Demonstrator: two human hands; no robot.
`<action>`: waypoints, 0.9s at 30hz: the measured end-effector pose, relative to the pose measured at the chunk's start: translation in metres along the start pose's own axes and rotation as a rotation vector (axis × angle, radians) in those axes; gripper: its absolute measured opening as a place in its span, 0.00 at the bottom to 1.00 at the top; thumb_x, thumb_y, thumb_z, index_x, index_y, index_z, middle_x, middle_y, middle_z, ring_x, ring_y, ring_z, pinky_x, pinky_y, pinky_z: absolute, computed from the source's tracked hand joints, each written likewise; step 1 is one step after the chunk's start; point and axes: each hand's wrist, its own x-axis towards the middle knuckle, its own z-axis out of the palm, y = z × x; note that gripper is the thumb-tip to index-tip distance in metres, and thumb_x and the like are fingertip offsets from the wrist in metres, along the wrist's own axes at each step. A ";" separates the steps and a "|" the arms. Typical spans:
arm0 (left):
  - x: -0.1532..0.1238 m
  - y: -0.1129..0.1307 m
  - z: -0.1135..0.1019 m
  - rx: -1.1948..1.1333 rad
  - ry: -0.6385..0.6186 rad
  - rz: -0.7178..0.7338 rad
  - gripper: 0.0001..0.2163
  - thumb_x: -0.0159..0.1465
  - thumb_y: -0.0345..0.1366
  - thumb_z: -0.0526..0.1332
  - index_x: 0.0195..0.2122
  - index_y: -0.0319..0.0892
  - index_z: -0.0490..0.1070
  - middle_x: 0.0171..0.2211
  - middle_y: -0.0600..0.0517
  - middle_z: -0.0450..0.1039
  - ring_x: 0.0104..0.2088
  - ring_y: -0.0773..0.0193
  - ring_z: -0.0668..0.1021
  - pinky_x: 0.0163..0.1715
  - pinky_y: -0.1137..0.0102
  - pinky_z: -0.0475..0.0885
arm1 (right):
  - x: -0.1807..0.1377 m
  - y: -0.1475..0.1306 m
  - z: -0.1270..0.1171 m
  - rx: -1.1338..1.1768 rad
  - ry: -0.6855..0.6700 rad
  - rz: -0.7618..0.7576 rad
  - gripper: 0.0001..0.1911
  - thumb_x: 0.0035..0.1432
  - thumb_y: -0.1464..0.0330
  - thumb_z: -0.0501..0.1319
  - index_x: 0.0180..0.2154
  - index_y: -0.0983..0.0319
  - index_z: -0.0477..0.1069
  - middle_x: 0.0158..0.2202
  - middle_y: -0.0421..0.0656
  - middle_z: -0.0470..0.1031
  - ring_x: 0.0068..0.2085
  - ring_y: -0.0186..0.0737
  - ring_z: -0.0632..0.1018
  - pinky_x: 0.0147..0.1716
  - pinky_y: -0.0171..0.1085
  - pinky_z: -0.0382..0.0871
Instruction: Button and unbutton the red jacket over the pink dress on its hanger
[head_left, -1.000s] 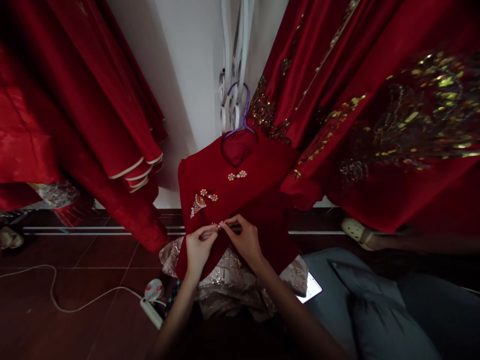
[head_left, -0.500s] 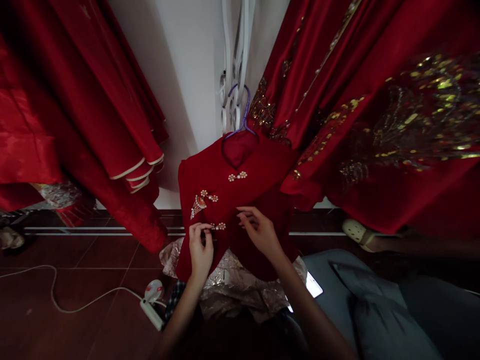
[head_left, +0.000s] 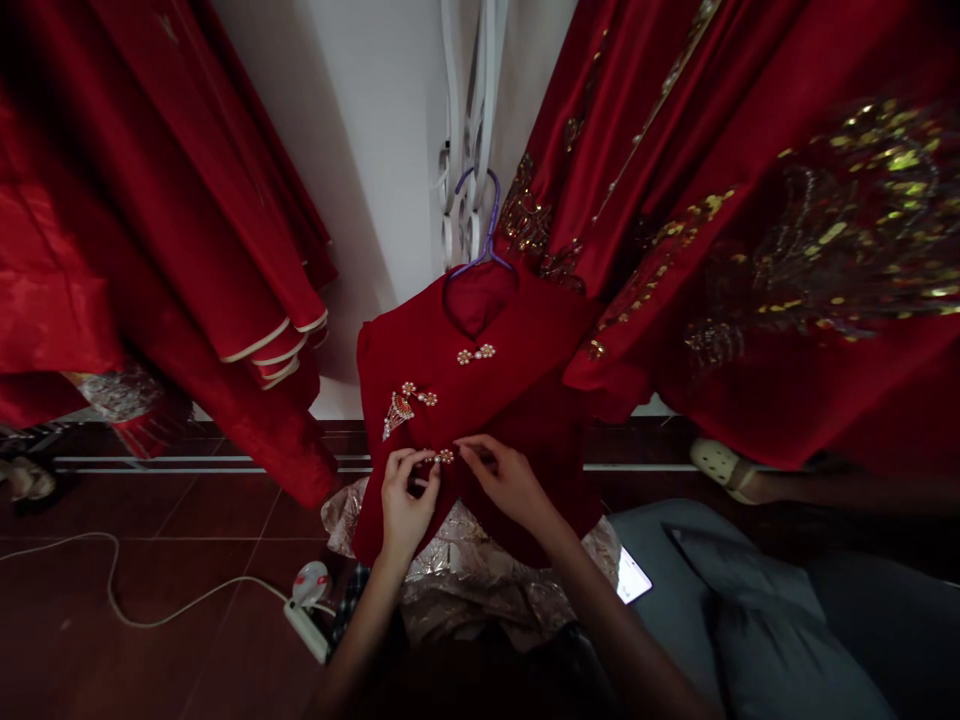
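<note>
A small red dress (head_left: 487, 390) hangs in front of me on a purple hanger (head_left: 480, 225). It has pearl clasps: one near the collar (head_left: 476, 353), one with a fan-shaped ornament (head_left: 405, 402), and a third (head_left: 442, 456) lower down. My left hand (head_left: 405, 500) pinches the fabric at this lowest clasp. My right hand (head_left: 506, 482) comes in from the right, fingertips pinched on the cloth right beside the same clasp. A pale gold brocade skirt (head_left: 465, 585) bunches under the dress hem.
Long red gowns hang at the left (head_left: 172, 230) and right (head_left: 750, 230), the right one with gold sequins. A white power strip (head_left: 306, 625) and cord (head_left: 112, 590) lie on the brown tile floor. A phone (head_left: 632, 578) rests on a grey cushion (head_left: 720, 620). A pale shoe (head_left: 716, 465) shows at right.
Half a second ago my right hand was lifted off with fingers spread; now it is back at the lowest clasp beside my left hand.
</note>
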 end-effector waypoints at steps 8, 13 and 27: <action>0.000 -0.003 0.002 -0.041 0.026 -0.021 0.11 0.58 0.42 0.63 0.37 0.42 0.74 0.39 0.48 0.71 0.36 0.66 0.75 0.28 0.75 0.73 | 0.004 0.018 0.018 0.036 0.014 0.058 0.10 0.54 0.64 0.61 0.38 0.62 0.72 0.35 0.43 0.78 0.37 0.35 0.78 0.37 0.35 0.72; -0.001 -0.004 0.002 -0.116 0.032 -0.077 0.11 0.55 0.42 0.65 0.35 0.41 0.74 0.34 0.50 0.74 0.33 0.67 0.75 0.29 0.75 0.72 | 0.006 0.023 0.018 0.076 0.030 0.072 0.11 0.52 0.63 0.63 0.36 0.62 0.74 0.34 0.43 0.78 0.36 0.36 0.78 0.38 0.36 0.72; 0.025 0.007 -0.002 -0.454 -0.061 -0.268 0.15 0.56 0.45 0.64 0.39 0.39 0.72 0.31 0.51 0.74 0.29 0.68 0.77 0.29 0.73 0.75 | 0.006 0.007 -0.007 0.207 -0.147 0.101 0.12 0.50 0.62 0.64 0.35 0.62 0.76 0.35 0.44 0.79 0.38 0.38 0.78 0.42 0.39 0.71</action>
